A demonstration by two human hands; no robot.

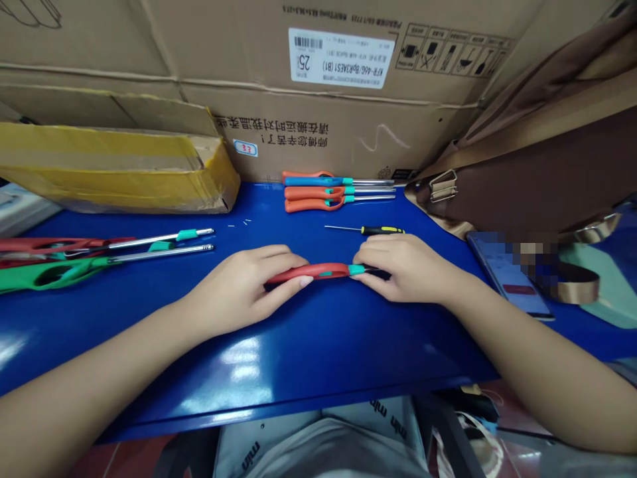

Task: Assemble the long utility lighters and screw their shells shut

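Between my two hands is a red long-reach lighter (pixel 326 271) with a teal collar, held level over the blue table. My left hand (pixel 249 282) is closed around its handle end, thumb along the near side. At the collar and wand end, my right hand (pixel 398 265) has its fingers closed, hiding most of the wand. Just beyond my right hand lies a screwdriver (pixel 381 230) with a black and yellow handle. Farther back, several orange and blue lighters (pixel 313 196) lie side by side, wands pointing right.
On the left lie red and green lighters (pixel 54 272) with long metal wands. A yellow-taped carton (pixel 119 172) stands behind them, and a large cardboard sheet (pixel 318 99) walls the back. At right are a brown bag (pixel 522 172) and a phone (pixel 507 275). Tiny white bits (pixel 246 222) lie mid-table.
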